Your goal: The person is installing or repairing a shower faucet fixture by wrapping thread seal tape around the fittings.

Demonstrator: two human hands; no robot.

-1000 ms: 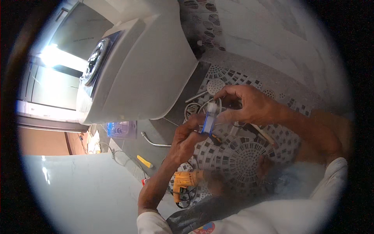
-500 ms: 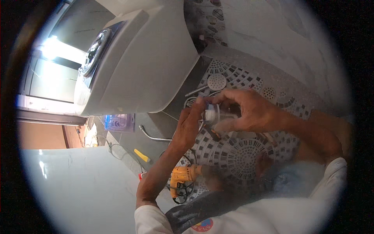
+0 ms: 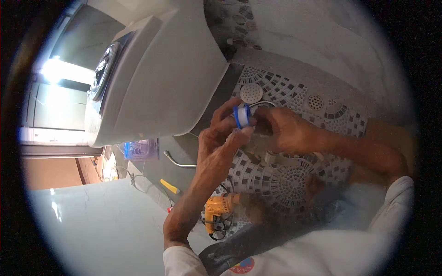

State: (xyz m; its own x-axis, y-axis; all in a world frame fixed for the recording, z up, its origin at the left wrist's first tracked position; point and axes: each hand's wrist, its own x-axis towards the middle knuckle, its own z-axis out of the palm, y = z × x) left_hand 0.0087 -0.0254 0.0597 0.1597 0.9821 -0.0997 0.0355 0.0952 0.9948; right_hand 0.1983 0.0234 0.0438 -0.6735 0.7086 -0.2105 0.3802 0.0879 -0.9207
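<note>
A small blue-rimmed spool of white thread seal tape (image 3: 242,117) is gripped between the thumb and fingers of my left hand (image 3: 220,133). Close beside it, my right hand (image 3: 289,131) has its fingers bent toward the spool. Something clear and blurred shows under those fingers, perhaps a plastic cover; what the right fingertips hold is hidden. Below my hands lies a pebble-patterned mosaic floor (image 3: 294,184). A round perforated white disc (image 3: 251,93) rests just beyond the spool, and a flexible metal hose is partly covered by my hands.
A yellow power drill (image 3: 220,207) with its cord lies near my left forearm. A yellow-handled tool (image 3: 170,186), a bent metal pipe (image 3: 177,161) and a clear plastic package (image 3: 140,150) lie to the left. A large white fixture (image 3: 161,83) stands at upper left; a floor drain (image 3: 316,102) is at right.
My left hand has turned, bringing the tape spool's blue rim into view. The spool has shifted slightly left and up, and the right hand's fingers have drawn in from around it.
</note>
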